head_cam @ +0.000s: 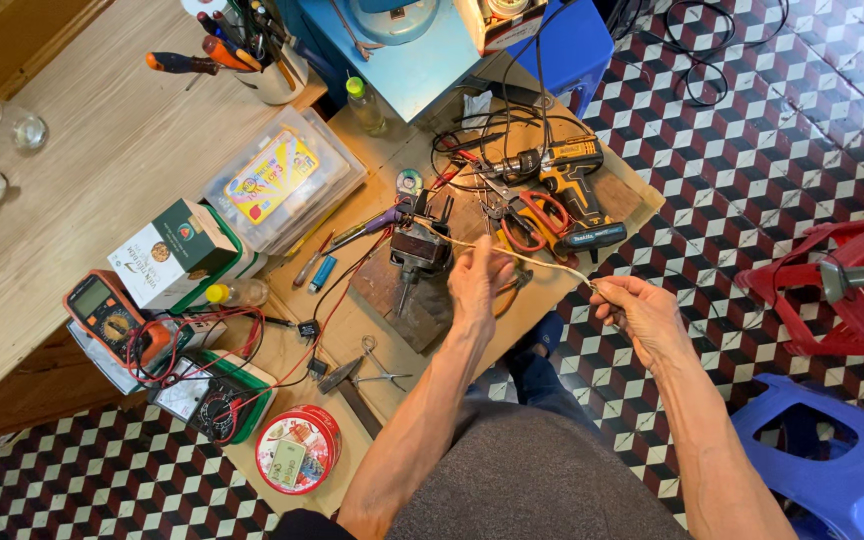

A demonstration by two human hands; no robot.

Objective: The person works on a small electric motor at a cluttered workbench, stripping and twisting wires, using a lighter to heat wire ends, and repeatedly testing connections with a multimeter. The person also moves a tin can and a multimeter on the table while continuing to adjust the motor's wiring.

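While both hands pinch it, left hand (479, 283) and right hand (642, 312), the pale wire (537, 259) between their closed fingertips looks light, limp, easily kinked.

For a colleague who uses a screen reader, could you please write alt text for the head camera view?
Seen from above, a person's left hand and right hand hold a thin pale wire stretched between them, leading to a small black vise on a cluttered wooden workbench. Around it lie a cordless drill, red-handled pliers and an orange multimeter.

Green-white carton (174, 253) — round red tin (298, 450)
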